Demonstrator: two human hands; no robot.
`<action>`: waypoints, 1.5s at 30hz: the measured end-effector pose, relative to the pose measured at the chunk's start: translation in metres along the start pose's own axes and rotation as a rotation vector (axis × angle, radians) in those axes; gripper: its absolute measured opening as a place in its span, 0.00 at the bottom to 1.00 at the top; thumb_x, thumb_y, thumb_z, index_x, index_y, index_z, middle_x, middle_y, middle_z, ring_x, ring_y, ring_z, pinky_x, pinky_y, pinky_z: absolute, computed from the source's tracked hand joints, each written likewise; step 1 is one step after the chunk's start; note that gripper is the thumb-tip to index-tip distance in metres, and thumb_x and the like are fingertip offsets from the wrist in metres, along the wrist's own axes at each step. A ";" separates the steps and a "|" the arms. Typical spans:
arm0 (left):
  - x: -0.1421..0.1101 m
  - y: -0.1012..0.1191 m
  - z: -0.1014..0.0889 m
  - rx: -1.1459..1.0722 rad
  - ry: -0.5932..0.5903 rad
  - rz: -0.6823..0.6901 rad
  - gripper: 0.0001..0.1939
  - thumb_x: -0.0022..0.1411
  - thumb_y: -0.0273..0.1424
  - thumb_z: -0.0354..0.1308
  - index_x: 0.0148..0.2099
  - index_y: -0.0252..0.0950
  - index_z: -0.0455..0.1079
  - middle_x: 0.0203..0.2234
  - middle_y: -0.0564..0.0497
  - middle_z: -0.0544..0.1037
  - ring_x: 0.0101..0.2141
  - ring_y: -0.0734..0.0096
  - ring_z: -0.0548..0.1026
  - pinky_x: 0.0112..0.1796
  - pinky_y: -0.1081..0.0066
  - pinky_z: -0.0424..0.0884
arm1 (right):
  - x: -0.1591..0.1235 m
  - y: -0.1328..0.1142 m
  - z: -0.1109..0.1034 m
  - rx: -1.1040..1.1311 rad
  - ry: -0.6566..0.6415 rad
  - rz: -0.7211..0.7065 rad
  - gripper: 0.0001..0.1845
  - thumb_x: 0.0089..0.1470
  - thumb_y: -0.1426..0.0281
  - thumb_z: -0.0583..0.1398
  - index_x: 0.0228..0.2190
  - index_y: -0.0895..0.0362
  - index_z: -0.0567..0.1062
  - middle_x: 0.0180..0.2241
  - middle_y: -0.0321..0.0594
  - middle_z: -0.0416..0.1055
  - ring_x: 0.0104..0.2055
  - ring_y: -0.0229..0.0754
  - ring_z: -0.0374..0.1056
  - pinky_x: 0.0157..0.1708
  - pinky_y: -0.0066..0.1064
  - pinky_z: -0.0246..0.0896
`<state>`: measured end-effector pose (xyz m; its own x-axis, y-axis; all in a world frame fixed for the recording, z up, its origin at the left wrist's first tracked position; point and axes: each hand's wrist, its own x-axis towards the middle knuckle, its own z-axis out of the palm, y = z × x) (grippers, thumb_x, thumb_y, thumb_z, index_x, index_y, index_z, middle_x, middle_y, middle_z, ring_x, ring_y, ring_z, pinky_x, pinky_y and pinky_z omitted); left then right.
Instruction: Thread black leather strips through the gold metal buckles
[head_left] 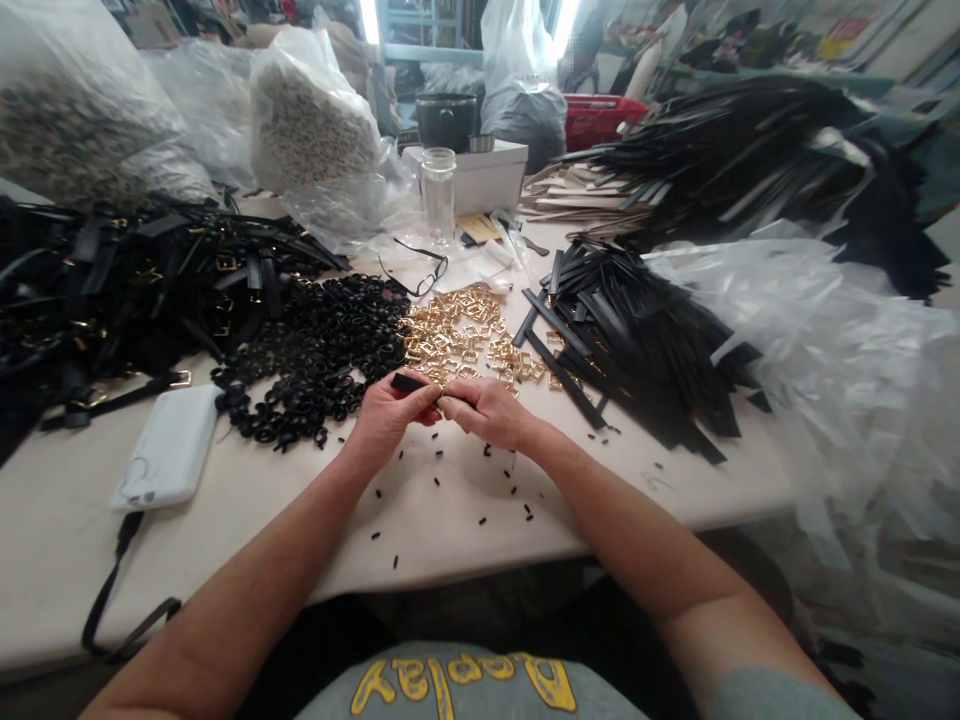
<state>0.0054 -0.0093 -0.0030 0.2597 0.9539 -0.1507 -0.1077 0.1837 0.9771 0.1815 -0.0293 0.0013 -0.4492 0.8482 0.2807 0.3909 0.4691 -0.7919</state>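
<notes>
My left hand (386,415) and my right hand (487,410) meet above the pale table (465,520), both closed on one short black strap (411,383) held between the fingertips. Just beyond them lies a heap of gold metal buckles (469,340). A pile of black rings (322,345) spreads to the left of the hands. A fan of loose black straps (630,330) lies to the right. Small black punched bits (480,520) are scattered on the table below my hands.
A tangle of finished black straps with buckles (112,290) fills the far left. A white power bank (169,450) lies at the left front. Glasses (420,275), a clear jar (439,190), a white box (480,175) and plastic bags (825,350) stand around the back and right.
</notes>
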 end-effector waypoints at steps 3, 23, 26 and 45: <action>0.001 -0.001 -0.001 0.012 -0.005 0.001 0.21 0.44 0.42 0.72 0.32 0.33 0.70 0.20 0.54 0.75 0.20 0.72 0.74 0.26 0.72 0.72 | 0.001 -0.001 0.002 -0.019 0.036 0.043 0.12 0.58 0.70 0.53 0.25 0.58 0.72 0.21 0.32 0.64 0.25 0.32 0.59 0.30 0.25 0.52; -0.003 0.003 0.000 -0.077 -0.049 0.031 0.19 0.45 0.39 0.71 0.35 0.33 0.73 0.24 0.52 0.78 0.23 0.71 0.76 0.29 0.71 0.74 | -0.002 0.000 -0.006 0.376 -0.044 0.156 0.20 0.61 0.61 0.53 0.22 0.58 0.65 0.17 0.31 0.62 0.19 0.30 0.54 0.22 0.23 0.49; -0.002 0.000 0.000 -0.078 -0.042 0.011 0.19 0.47 0.40 0.69 0.37 0.33 0.72 0.25 0.51 0.79 0.24 0.71 0.77 0.30 0.71 0.74 | -0.001 0.000 -0.006 0.155 0.017 0.142 0.16 0.59 0.66 0.53 0.22 0.58 0.66 0.18 0.31 0.62 0.22 0.31 0.55 0.25 0.24 0.49; -0.004 -0.004 0.002 0.096 -0.098 0.079 0.22 0.54 0.47 0.64 0.40 0.33 0.70 0.25 0.50 0.78 0.25 0.70 0.78 0.32 0.70 0.76 | 0.000 0.000 -0.006 -0.160 0.028 0.248 0.17 0.58 0.68 0.58 0.19 0.59 0.71 0.17 0.29 0.57 0.21 0.30 0.51 0.24 0.26 0.40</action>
<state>0.0069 -0.0142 -0.0058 0.3470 0.9358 -0.0620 -0.0405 0.0810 0.9959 0.1865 -0.0276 0.0042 -0.3029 0.9471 0.1062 0.6084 0.2779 -0.7434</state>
